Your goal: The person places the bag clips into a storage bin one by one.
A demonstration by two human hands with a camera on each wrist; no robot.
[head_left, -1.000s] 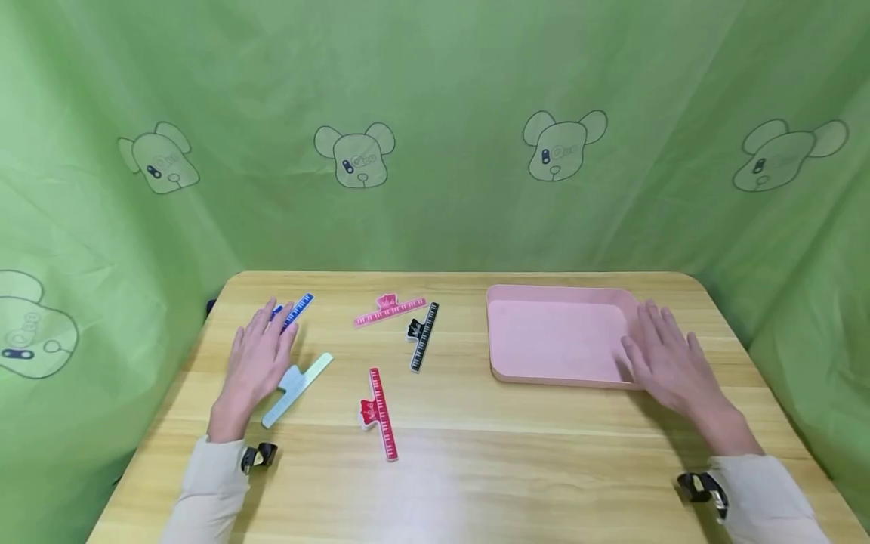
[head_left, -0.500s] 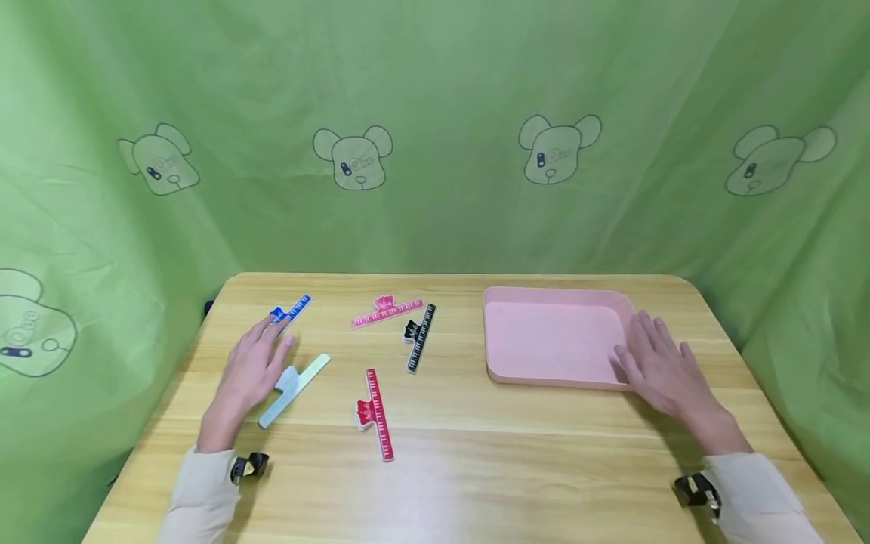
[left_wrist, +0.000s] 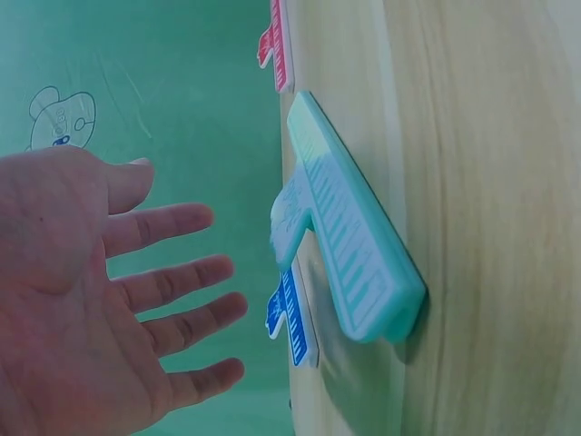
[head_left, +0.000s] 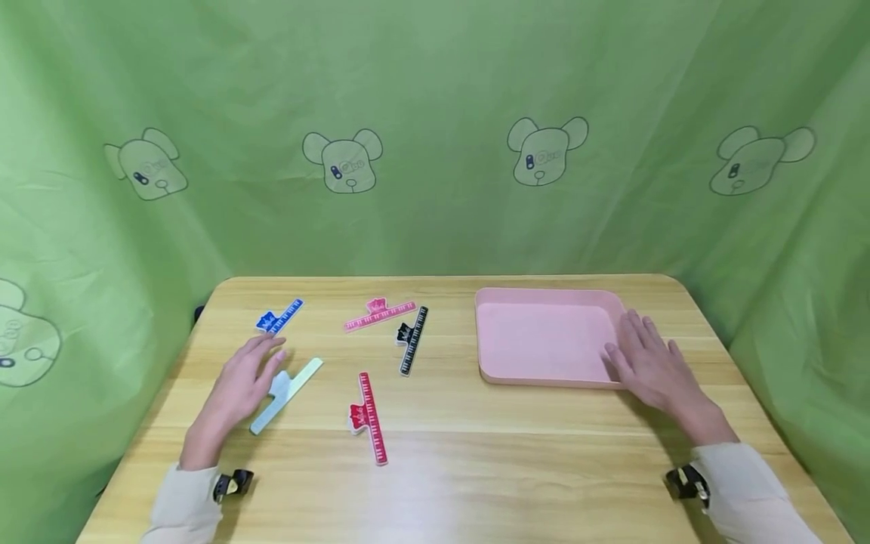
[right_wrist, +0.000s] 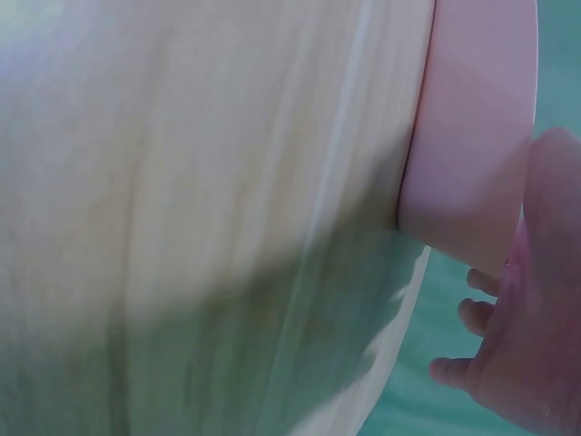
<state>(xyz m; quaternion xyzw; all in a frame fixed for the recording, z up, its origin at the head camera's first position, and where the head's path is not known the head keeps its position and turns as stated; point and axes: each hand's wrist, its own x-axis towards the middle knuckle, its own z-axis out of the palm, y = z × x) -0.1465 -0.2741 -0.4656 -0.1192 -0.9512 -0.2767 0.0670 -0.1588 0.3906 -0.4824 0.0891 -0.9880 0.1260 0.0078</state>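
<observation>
My left hand (head_left: 239, 384) hovers palm down with its fingers spread, just left of a pale mint-blue clip (head_left: 287, 394) with a long ruler-like bar. In the left wrist view that mint clip (left_wrist: 349, 236) stands well apart from the fingers. Beyond the fingertips lies a blue piano-key clip (head_left: 282, 316), partly overlapped by the hand in the head view. At the right, my right hand (head_left: 658, 369) lies over the right edge of a pink rectangular tray (head_left: 544, 381), fingers extended. In the right wrist view the fingers (right_wrist: 454, 371) hang past the tray's corner, and nothing is gripped.
A pink piano-key clip (head_left: 379, 315) and a black one (head_left: 413, 341) lie near each other at the back middle. Closer in is a red clip (head_left: 370, 418). Green curtain (head_left: 435, 219) surrounds the wooden table (head_left: 516, 476).
My left hand has drawn back toward me and left, uncovering more of the blue clip. The right hand stays at the tray's edge. The whole head view has shifted slightly.
</observation>
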